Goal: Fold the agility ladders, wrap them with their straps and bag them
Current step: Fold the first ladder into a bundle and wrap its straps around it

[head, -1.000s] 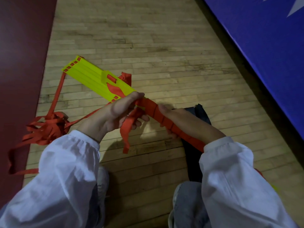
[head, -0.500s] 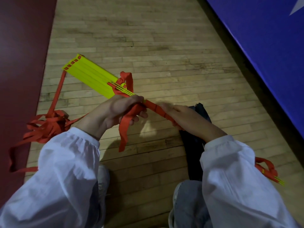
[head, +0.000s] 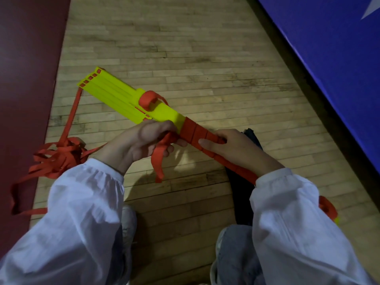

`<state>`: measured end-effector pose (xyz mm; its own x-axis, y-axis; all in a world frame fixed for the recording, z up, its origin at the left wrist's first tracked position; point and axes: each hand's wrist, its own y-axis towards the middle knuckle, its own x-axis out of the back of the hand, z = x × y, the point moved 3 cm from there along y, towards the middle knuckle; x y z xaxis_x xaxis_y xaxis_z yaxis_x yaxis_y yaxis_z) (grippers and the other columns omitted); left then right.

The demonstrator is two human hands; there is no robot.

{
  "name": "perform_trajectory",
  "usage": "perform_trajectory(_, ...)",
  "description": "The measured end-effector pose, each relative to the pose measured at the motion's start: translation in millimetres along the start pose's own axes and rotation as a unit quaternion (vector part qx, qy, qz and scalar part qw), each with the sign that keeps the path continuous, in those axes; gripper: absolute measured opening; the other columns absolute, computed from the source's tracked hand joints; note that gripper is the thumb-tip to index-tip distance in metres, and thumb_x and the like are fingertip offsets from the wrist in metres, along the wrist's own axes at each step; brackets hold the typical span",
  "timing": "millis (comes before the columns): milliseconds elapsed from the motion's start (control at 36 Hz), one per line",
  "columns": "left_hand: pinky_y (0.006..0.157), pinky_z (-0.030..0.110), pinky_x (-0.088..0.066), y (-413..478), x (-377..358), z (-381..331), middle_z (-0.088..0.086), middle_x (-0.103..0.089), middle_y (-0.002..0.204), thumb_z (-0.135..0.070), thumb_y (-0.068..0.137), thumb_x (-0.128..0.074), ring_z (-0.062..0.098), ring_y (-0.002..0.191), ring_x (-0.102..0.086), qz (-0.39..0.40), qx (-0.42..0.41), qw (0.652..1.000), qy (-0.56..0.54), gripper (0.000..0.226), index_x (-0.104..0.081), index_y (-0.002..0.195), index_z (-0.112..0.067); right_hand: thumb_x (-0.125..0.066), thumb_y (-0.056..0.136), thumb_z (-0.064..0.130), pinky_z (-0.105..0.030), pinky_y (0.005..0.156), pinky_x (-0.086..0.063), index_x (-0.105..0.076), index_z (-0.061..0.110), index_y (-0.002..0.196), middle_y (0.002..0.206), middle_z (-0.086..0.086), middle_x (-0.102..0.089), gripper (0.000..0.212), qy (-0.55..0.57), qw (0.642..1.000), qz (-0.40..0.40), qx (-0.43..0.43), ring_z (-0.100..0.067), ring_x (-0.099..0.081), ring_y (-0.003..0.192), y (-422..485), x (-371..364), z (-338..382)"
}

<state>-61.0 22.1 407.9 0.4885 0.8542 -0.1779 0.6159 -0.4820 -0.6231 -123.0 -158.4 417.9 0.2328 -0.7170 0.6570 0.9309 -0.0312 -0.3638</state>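
Observation:
A bundle of yellow ladder rungs (head: 164, 112) is held above the wood floor, its near half bound in turns of red strap (head: 197, 132). My right hand (head: 236, 149) grips the wrapped part of the bundle. My left hand (head: 139, 140) pinches the loose red strap end (head: 158, 159), which hangs down below it. A second stack of yellow rungs (head: 107, 93) lies flat on the floor behind, with a red strap loop (head: 148, 99) curled near its near end. A dark bag (head: 242, 190) lies on the floor under my right forearm.
A tangled heap of red straps (head: 55, 159) lies at the left, spilling onto a dark red mat (head: 26, 79). A blue padded mat (head: 329, 68) runs along the right. My knees and a shoe (head: 128, 225) are at the bottom. Another red and yellow piece (head: 329, 210) peeks out behind my right sleeve.
The bundle has turned so its flat yellow face shows again. The strap wrap now reaches further up the bundle, and my right hand has shifted slightly along the wrapped part.

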Motion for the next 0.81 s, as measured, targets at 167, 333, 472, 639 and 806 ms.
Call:
perform_trajectory(167,0.041,0.018,-0.040,-2,-3,-1,0.006,-0.068,0.067,-0.043,0.098,-0.038,0.014,0.039,-0.048,-0.005,0.020,1.000,0.018,0.045,-0.064,0.089,-0.007,-0.066,0.082,0.053,-0.037,0.072,-0.050,-0.066,0.017,0.086,0.081,-0.005,-0.066,0.036,-0.046,0.998,-0.016,0.035,-0.020,-0.063,0.076,-1,-1,5)
perform_trajectory(333,0.038,0.019,-0.040,0,-2,-1,0.010,-0.067,0.066,-0.059,0.093,-0.041,0.016,0.041,-0.045,-0.037,0.019,0.999,0.032,0.059,-0.065,0.088,-0.006,-0.066,0.083,0.052,-0.031,0.064,-0.042,-0.052,0.029,0.056,0.065,0.002,-0.054,0.039,-0.066,0.996,-0.005,0.064,-0.014,-0.053,0.061,-4,-6,10)
perform_trajectory(472,0.036,0.017,-0.040,-1,0,-4,0.014,-0.067,0.063,-0.049,0.095,-0.042,0.016,0.036,-0.044,-0.040,0.015,0.999,0.007,0.050,-0.062,0.085,-0.004,-0.063,0.086,0.052,-0.029,0.060,-0.038,-0.052,0.029,0.058,0.060,0.002,-0.054,0.038,-0.066,0.996,0.003,0.059,-0.010,-0.051,0.056,-1,-7,9)
perform_trajectory(639,0.037,0.018,-0.039,-3,-3,-5,0.013,-0.068,0.069,-0.047,0.096,-0.038,0.017,0.040,-0.045,-0.014,0.000,1.000,0.026,0.052,-0.064,0.092,-0.002,-0.049,0.088,0.064,-0.027,0.064,-0.052,-0.063,0.028,0.092,0.078,-0.004,-0.068,0.039,0.077,0.990,0.115,-0.018,-0.013,-0.065,0.065,-6,-13,3)
perform_trajectory(806,0.039,0.020,-0.041,-2,-1,-5,0.012,-0.068,0.071,-0.047,0.095,-0.037,0.017,0.042,-0.048,-0.008,0.002,1.000,0.018,0.052,-0.065,0.091,-0.004,-0.026,0.095,0.065,-0.028,0.062,-0.048,-0.063,0.013,0.093,0.071,-0.006,-0.063,0.064,0.114,0.987,0.100,-0.052,-0.015,-0.058,0.061,-7,-10,10)
